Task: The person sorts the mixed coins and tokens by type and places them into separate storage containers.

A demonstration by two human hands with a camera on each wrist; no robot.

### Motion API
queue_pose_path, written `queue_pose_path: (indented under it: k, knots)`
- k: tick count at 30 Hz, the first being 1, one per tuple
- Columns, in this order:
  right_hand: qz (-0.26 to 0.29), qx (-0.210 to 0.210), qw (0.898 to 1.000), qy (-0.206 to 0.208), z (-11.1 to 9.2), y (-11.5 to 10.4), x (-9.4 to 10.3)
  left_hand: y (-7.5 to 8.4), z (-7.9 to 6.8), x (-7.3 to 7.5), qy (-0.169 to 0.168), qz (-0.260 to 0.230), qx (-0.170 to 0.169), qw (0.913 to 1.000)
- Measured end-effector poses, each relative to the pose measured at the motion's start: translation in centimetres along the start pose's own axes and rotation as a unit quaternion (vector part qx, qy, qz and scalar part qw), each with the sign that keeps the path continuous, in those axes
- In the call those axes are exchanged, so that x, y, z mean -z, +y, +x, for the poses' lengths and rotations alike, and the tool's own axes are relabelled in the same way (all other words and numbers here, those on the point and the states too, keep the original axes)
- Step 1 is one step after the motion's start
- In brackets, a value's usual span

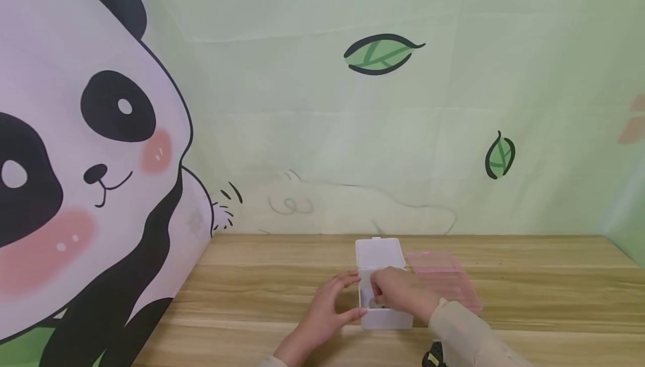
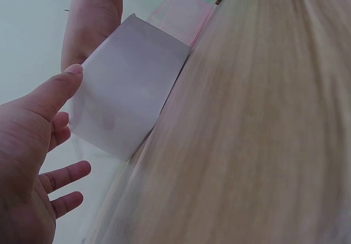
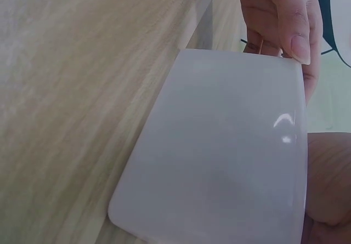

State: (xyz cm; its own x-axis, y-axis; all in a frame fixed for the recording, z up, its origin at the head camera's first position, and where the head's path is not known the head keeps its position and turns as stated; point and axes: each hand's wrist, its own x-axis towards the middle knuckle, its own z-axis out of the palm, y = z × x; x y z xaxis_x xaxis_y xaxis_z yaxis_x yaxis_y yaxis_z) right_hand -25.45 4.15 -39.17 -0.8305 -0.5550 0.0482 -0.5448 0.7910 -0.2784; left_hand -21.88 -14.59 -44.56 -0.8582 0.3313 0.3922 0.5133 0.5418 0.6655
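A white plastic box (image 1: 387, 319) stands on the wooden table, its lid (image 1: 379, 252) tipped back at the far end. My left hand (image 1: 327, 308) holds the box from the left, thumb at the near corner and fingertips by the far one. In the left wrist view the left thumb (image 2: 60, 90) lies on the box's rim, with the lower fingers spread off it. My right hand (image 1: 395, 288) reaches down into the box with bent fingers. Something small and greyish (image 1: 374, 303) shows under those fingertips; whether they grip it, I cannot tell. The right wrist view has the box wall (image 3: 219, 145) hiding the fingertips.
Right of the box lies a pink see-through case (image 1: 434, 263), partly covered by my right forearm. A black object with a yellow mark (image 1: 433, 354) sits at the near edge beside the right sleeve (image 1: 468, 330). Behind the table hangs a panda-and-leaf backdrop (image 1: 312, 103).
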Motion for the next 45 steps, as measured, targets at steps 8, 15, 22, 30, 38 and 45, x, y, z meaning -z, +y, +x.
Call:
queue_pose_path:
  k: [8,15,22,30,38,45]
  knots:
    - [0.002,-0.002,1.000,0.007,-0.3,0.2,0.5,0.3,0.3,-0.1,0.003,-0.002,-0.009,1.0000]
    - [-0.001,-0.003,1.000,0.010,-0.6,0.2,0.9,0.5,0.6,-0.1,0.003,-0.005,-0.011,0.9999]
    - [-0.005,-0.017,1.000,0.012,-0.9,0.2,1.4,0.8,0.8,-0.1,0.007,-0.004,-0.018,0.9998]
    - [-0.002,-0.026,1.000,0.017,-1.1,0.0,1.7,0.9,1.0,-0.1,0.007,-0.014,-0.020,0.9997]
    - [0.032,0.005,0.998,0.054,-1.9,0.0,2.0,0.7,0.8,0.0,-0.001,-0.003,-0.010,0.9999]
    - [0.067,0.055,0.994,0.067,-2.9,0.6,1.3,0.2,-0.2,0.1,-0.005,0.016,-0.010,0.9998]
